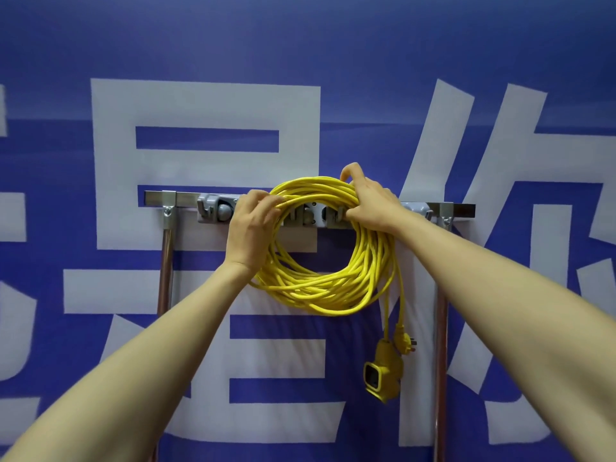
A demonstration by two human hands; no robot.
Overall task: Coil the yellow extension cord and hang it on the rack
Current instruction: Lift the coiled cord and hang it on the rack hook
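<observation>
1. My left hand (251, 228) curls its fingers (266, 201) round strands at the upper left of the cord (320, 291).
2. My right hand (370, 203) grips the coil's upper right, fingers over the top, thumb underneath.
3. The cord, wound into a thick yellow ring, sits against the rack (186, 197), its top across the grey hooks (213, 210); whether a hook bears it I cannot tell.
4. Socket (380, 373) and plug (405, 341) dangle below the coil's right side.
5. Behind the rack's posts (165, 271) stands a blue banner (333, 45) with large white characters.
</observation>
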